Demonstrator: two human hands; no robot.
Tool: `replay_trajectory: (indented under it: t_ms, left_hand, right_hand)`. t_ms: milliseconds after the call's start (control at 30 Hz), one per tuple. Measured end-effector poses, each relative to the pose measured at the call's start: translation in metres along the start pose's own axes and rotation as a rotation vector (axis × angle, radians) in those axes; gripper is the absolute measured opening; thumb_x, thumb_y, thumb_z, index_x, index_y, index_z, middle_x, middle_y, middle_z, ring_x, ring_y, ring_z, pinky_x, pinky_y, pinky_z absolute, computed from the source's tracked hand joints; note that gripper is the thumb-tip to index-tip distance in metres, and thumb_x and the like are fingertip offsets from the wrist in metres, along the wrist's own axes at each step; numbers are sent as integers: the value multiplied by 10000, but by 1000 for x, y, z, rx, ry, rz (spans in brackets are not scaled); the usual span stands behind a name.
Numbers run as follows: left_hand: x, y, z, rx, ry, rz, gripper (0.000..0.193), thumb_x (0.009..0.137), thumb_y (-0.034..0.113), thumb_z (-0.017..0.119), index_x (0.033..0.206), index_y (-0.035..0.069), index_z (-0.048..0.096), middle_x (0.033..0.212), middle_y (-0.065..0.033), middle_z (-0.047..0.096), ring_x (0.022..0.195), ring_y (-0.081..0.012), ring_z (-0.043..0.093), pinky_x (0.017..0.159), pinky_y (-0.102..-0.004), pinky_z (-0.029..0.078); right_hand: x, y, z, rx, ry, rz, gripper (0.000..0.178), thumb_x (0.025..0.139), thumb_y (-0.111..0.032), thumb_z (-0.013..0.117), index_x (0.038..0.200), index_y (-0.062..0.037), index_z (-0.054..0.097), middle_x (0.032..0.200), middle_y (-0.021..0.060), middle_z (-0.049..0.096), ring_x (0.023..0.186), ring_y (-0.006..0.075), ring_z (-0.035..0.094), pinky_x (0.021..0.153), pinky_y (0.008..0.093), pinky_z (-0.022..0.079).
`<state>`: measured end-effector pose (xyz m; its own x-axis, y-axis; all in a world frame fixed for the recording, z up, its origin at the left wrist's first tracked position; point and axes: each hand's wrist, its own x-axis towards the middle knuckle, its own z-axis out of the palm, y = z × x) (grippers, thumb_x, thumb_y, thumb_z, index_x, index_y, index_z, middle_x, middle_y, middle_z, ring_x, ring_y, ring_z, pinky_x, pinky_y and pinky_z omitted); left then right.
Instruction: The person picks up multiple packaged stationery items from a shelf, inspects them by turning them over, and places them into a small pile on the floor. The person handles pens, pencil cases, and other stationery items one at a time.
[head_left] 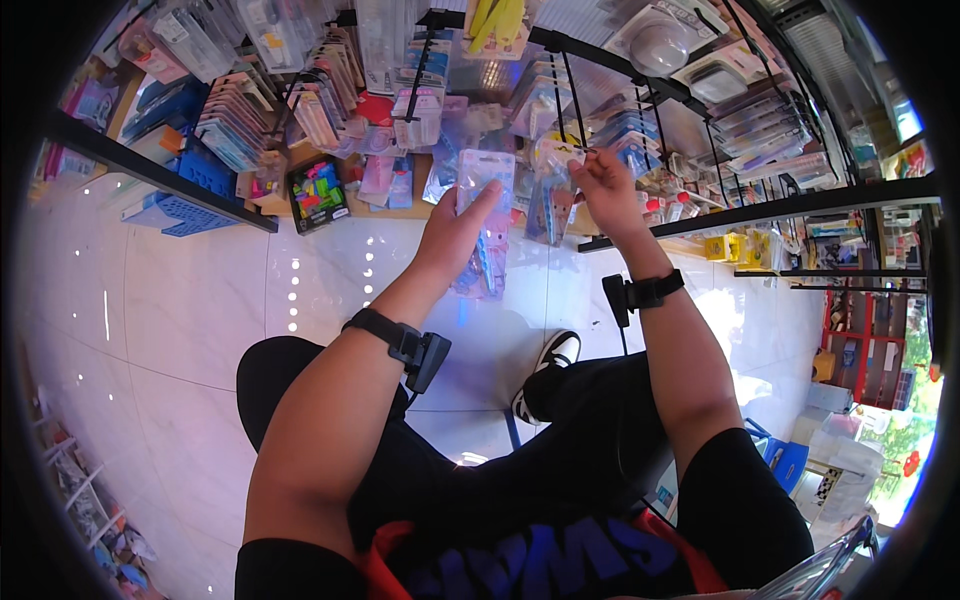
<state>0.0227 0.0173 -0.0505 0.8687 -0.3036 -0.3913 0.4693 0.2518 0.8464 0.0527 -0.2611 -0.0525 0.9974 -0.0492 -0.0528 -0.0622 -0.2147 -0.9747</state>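
Observation:
My left hand point(458, 232) is closed around a clear and pink blister pack point(492, 262), thumb across its front. A slim blue item shows through the plastic. Whether it is one pack or several stacked cannot be told. My right hand point(608, 192) is closed in a pinch at the upper right edge of another blister pack point(550, 205), which hangs upright with a brown and blue print. The two packs are side by side, close to the display hooks point(563, 95).
Rows of hanging packs point(232, 120) and a black rail point(700, 215) border the work space. On the low wooden shelf stands a black box of colourful blocks point(318, 195). Blue baskets point(195, 180) are at the left, yellow packs point(740, 248) at the right. Below is white tiled floor point(190, 300).

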Motion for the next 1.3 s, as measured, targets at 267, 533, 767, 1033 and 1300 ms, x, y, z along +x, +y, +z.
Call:
replay_trajectory:
  t_ms: [267,533,767,1033,1300]
  left_hand:
    - [4,-12,-10,73,18,38,813,961,658,696,1341,-53,598,1205,-119,707,1059,-164,678,933,-310,532]
    - [-11,4,12,-137,-148,35,782,1109,683,295,1464,36,555,1260,-74,690,1103,-152,667,993,-312,529]
    - [-10,2,14,-53,-237,102,828,1059,772,291,1403,76,581,1192,-78,735,1021,-150,724,907,-323,585]
    - [-13,-1,6,35,-125,8,584,1016,541,694,1321,52,597,1074,-54,708,945,-134,700,852,-303,570]
    - [-18,13,7,-114,-20,-45,573,996,496,738,1314,40,602,1102,-56,714,975,-131,698,879,-305,562]
  right_hand:
    - [-38,-66,8,143,-114,301,167,1023,-177,703,1144,-71,658,967,-2,694,812,79,652,621,258,528]
    - [-56,-85,55,381,-107,349,229,1000,-165,742,1165,-38,645,865,-5,631,718,106,615,567,298,545]
    - [-50,-78,68,148,-32,173,291,985,-189,758,1111,39,631,754,46,686,592,112,638,497,285,518]
    - [-51,-90,83,-11,-41,146,262,1017,-217,725,1092,14,628,733,34,662,647,94,616,580,269,490]
    - [-12,-51,36,-138,-470,296,231,1010,-240,556,990,-42,673,808,38,611,683,149,590,691,309,500]
